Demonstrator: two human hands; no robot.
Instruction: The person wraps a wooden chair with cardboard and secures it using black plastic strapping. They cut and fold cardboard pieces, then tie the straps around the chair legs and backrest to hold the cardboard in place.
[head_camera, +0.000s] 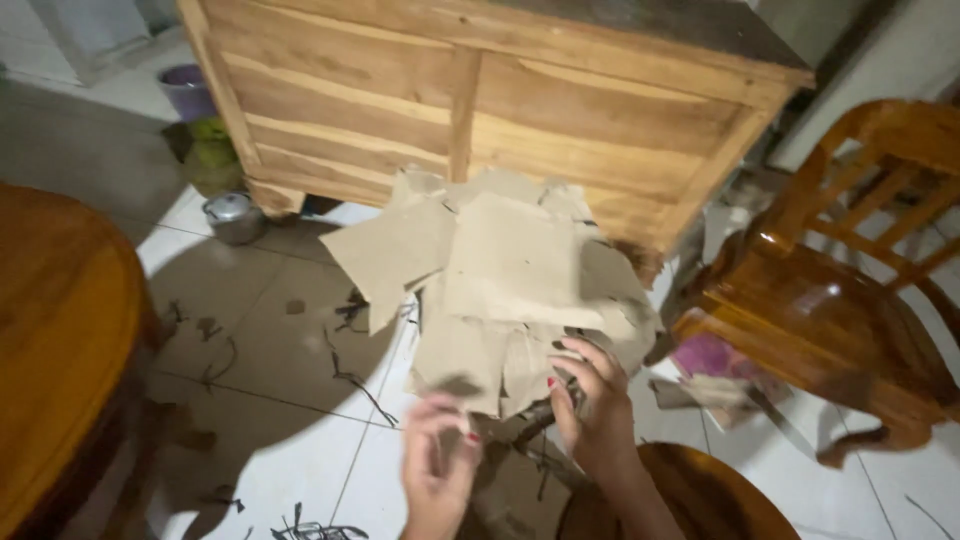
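Note:
My right hand (595, 400) grips the lower edge of a bundle of torn brown cardboard pieces (500, 280), held up in front of me. My left hand (437, 455) hovers just below the bundle's lower left edge, blurred, with its fingers apart and nothing clearly in it. The cardboard pieces overlap loosely and fan out upward and to the left. They hide part of the floor and the foot of the wooden cabinet (480, 110) behind.
A round wooden table (55, 330) stands at the left. A glossy wooden chair (840, 290) is at the right, with another wooden seat (710, 495) below my hands. A metal pot (233, 215) and a purple bucket (187, 88) sit by the cabinet. Dark scraps litter the white tiled floor (280, 400).

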